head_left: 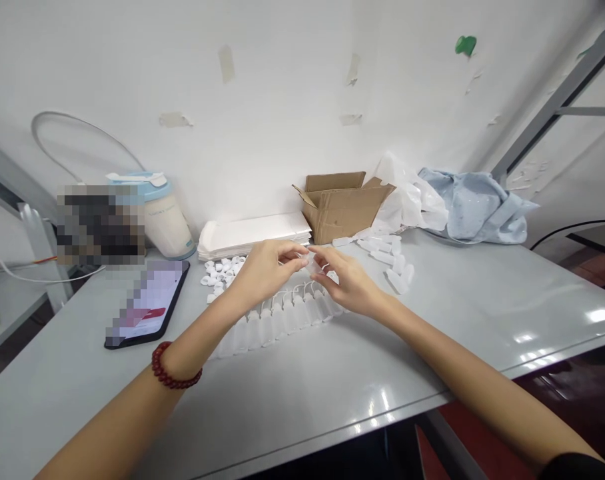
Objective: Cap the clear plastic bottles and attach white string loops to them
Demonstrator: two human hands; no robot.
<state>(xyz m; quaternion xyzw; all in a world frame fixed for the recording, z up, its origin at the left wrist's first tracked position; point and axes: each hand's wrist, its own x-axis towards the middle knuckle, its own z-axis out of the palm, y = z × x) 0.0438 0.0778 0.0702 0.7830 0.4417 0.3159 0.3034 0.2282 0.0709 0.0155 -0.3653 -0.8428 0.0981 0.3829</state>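
My left hand [267, 270] and my right hand [347, 279] meet above the grey table, fingertips closed round a small translucent plastic piece [313, 265]. Below them a row of translucent pouch-like pieces [277, 321] with thin white loops lies side by side. A pile of small white caps [222, 273] is to the left, partly behind my left hand. Several loose translucent pieces [382, 252] are scattered to the right of my right hand.
An open cardboard box [347, 210] stands at the back beside a white stack of flat cartons [255, 233]. Left are a phone [152, 300] and a blue-lidded bottle [167, 223]. White plastic bags [412, 197] and a light blue cloth bag [482, 207] lie back right.
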